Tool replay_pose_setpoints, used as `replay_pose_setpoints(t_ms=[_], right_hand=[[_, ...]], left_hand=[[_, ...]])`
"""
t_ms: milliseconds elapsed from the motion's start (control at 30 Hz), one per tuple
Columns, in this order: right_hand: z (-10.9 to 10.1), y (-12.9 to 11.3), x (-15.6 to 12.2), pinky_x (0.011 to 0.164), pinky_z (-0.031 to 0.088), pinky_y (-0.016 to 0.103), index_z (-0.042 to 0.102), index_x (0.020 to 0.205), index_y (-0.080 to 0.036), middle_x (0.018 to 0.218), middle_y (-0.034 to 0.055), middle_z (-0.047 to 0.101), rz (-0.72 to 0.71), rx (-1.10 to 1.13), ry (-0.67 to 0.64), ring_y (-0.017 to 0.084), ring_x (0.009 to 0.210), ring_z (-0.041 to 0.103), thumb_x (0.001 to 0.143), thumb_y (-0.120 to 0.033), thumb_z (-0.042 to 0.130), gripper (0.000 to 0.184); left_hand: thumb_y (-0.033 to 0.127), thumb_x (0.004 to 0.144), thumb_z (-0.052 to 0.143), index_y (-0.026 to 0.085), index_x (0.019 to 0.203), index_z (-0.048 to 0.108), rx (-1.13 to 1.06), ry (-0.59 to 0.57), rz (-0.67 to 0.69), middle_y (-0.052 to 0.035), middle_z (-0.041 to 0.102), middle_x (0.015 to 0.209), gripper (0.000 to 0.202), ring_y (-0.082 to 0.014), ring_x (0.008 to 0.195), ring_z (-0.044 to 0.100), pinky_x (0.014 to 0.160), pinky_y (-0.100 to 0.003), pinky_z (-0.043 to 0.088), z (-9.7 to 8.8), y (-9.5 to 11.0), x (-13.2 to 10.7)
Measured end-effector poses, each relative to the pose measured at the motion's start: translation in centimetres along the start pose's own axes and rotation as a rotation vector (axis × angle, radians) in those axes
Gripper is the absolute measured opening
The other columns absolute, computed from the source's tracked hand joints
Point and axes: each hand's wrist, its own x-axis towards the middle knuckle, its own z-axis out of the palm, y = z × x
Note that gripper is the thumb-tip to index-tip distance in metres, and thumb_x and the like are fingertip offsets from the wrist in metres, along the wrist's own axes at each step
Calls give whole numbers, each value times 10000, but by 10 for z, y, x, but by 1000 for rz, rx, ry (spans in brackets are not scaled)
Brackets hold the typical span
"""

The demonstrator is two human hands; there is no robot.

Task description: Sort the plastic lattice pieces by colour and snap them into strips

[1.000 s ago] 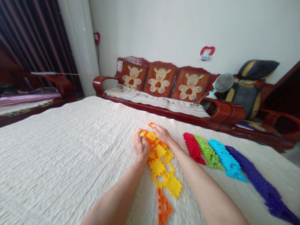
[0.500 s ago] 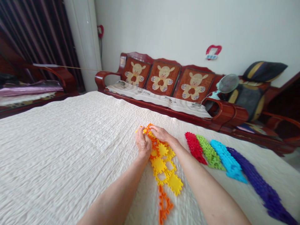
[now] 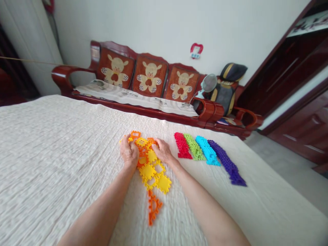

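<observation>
**Item:** yellow-and-orange interlocking plastic tile chain (image 3: 148, 172), centre of frame, on bed, running down from under both hands.
**L hand** (image 3: 129, 152): closed, gripping upper part of chain, per my view.
**R hand** (image 3: 162, 151): on chain, just right of L hand, fingers curled over it; can't confirm firm grip.
**Lower pc:** orange triangular tile piece (image 3: 153, 206), just below chain.
**Right of R hand:** red strip (image 3: 182, 146), green strip (image 3: 194, 147), blue strip (image 3: 207, 150), purple strip (image 3: 227, 160), side by side.
**Surface:** white quilted bedspread (image 3: 51, 153).
**Bkgd:** dark red wooden sofa (image 3: 61, 77), upper centre.
</observation>
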Motion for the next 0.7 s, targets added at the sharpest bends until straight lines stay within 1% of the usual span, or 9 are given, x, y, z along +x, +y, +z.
replay_pose_setpoints(t_ms=[67, 133, 200, 267, 367, 467, 567, 700], right_hand=[[4, -7, -1, 1051, 367, 355, 534, 1251, -203, 1285, 84, 586, -45, 73, -6, 191, 1197, 524, 904, -321, 439, 378], [3, -12, -2, 1063, 361, 340, 503, 1280, -201, 1328, 90, 551, -54, 134, 7, 181, 1231, 499, 905, -335, 436, 403], [-3, -12, -8, 1084, 339, 342, 479, 1299, -185, 1367, 106, 514, -30, 151, 38, 185, 1271, 465, 907, -353, 435, 429], [-12, -7, -21, 1086, 338, 357, 476, 1299, -176, 1380, 121, 500, 25, 145, 64, 202, 1283, 454, 907, -369, 434, 438], [-24, 3, -52, 1042, 395, 379, 489, 1280, -181, 1357, 129, 525, 135, 170, 95, 232, 1249, 490, 902, -388, 429, 436], [-27, 5, -91, 992, 446, 392, 488, 1276, -209, 1341, 126, 543, 204, 251, 119, 255, 1210, 531, 879, -419, 448, 451], [-25, -7, -127, 1012, 437, 400, 465, 1289, -252, 1341, 110, 539, 149, 279, 123, 258, 1238, 514, 854, -452, 485, 479], [-22, -34, -162, 1033, 424, 428, 353, 1372, -320, 1411, 88, 466, 62, 180, 72, 254, 1296, 459, 825, -457, 523, 589]], left_hand=[[161, 789, 404, 170, 1138, 595, 10, -13, 7, -106, 626, 1127, 398, -252, 1124, 545, 1037, -430, 392, -1, 0, 0], [165, 783, 414, 176, 1132, 601, 9, -15, 4, -96, 627, 1127, 396, -246, 1118, 549, 1032, -415, 399, -2, -1, 0], [168, 778, 424, 185, 1116, 609, -7, -6, -3, -80, 635, 1113, 386, -231, 1105, 557, 1030, -392, 404, -2, -3, 1], [168, 774, 431, 193, 1104, 614, -30, 0, -12, -69, 642, 1100, 378, -220, 1094, 566, 1029, -376, 406, -1, -4, 1], [157, 774, 426, 182, 1107, 613, -44, -9, -44, -77, 641, 1109, 383, -222, 1110, 566, 1033, -376, 402, -1, -5, 1], [143, 782, 403, 144, 1121, 610, -39, -13, -82, -113, 633, 1137, 396, -238, 1128, 563, 1031, -394, 399, -2, -3, 0], [131, 782, 395, 129, 1123, 605, -70, -31, -113, -126, 635, 1136, 400, -237, 1115, 572, 1019, -397, 408, -3, 2, 0], [121, 760, 417, 138, 1070, 616, -105, -84, -146, -113, 660, 1078, 368, -225, 1037, 609, 983, -402, 440, -10, 11, -1]])
